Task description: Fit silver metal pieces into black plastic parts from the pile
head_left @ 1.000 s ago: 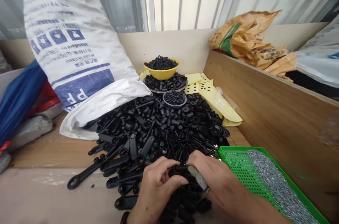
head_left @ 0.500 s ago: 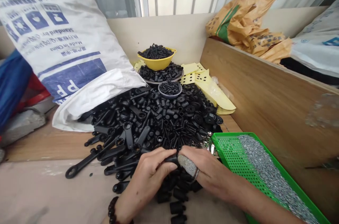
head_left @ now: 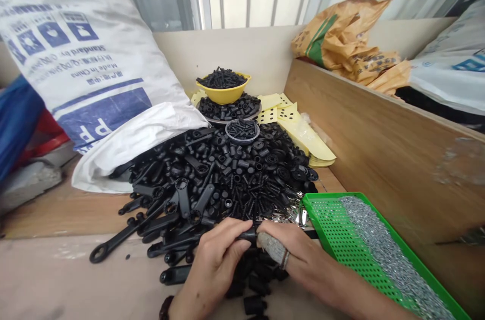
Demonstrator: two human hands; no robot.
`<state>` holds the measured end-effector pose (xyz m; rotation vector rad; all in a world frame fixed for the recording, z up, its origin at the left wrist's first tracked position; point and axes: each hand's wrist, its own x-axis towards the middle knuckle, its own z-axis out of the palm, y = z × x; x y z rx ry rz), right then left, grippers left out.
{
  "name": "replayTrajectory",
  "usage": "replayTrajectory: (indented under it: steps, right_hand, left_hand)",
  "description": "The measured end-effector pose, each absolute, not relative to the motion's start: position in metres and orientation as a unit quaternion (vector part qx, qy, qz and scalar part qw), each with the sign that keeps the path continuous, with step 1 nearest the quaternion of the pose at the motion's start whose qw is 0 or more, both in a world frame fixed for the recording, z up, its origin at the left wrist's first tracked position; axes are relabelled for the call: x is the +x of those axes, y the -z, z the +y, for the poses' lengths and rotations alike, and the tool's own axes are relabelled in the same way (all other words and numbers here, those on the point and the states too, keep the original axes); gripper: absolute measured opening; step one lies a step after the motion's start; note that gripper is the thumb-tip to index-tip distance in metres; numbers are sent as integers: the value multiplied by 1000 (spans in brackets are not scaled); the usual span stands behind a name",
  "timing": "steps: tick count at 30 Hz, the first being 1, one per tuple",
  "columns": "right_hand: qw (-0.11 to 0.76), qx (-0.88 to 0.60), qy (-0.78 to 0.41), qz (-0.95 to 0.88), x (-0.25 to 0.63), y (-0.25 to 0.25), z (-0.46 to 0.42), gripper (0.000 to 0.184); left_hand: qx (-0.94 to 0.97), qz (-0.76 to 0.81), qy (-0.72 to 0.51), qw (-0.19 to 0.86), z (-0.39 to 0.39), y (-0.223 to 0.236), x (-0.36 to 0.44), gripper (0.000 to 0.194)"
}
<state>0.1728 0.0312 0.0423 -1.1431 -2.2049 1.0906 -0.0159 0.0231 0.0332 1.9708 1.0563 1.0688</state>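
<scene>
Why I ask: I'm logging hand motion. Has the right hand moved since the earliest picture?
Yes, toward the person. The right hand reached almost level with the far edge of the green tray; now it stops clearly short.

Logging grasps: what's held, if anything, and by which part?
Left hand pinches a black part by its left end; whether the right hand grips it is hidden.

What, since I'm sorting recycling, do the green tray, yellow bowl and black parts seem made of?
Green tray: likely plastic, semi-glossy, with regular holes.
Yellow bowl: probably plastic, smooth, evenly coloured.
Black parts: apparently plastic, satin, with soft highlights, though coated metal is possible.
</scene>
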Motion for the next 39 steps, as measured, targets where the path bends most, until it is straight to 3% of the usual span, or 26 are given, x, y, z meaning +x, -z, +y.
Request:
replayTrajectory:
  steps: [5, 13, 15, 18, 22, 25, 29, 35, 39]
  right_hand:
    - [223, -383, -289, -848, 172, -39, 27, 16]
    - [265, -414, -606, -625, 167, -22, 25, 16]
    - [262, -424, -621, -605, 165, -22, 23, 16]
    - [278, -432, -470, -717, 166, -28, 21, 19]
    - [291, -362, -211, -860, 169, -27, 20, 16]
    - [302, -326, -122, -888, 171, -21, 21, 17]
    - [289, -348, -205, -868, 172, -25, 22, 16]
    - [248, -403, -296, -830, 174, -34, 17, 18]
    - [248, -423, -356, -795, 173, -33, 11, 17]
  left_hand:
    - [722, 421, -403, 373, 23, -34, -16, 20]
    - [822, 343, -422, 170, 15, -29, -15, 30]
    - [835, 335, -414, 138, 14, -29, -15, 33]
    - [829, 335, -413, 174, 15, -32, -14, 32]
    - [756, 392, -412, 324, 16, -33, -12, 21]
    - [696, 416, -412, 417, 14, -30, -9, 20]
    - [666, 418, -409, 463, 12, -26, -7, 20]
    - [664, 433, -428, 434, 11, -24, -8, 17]
    - [718, 406, -436, 360, 5, -23, -6, 17]
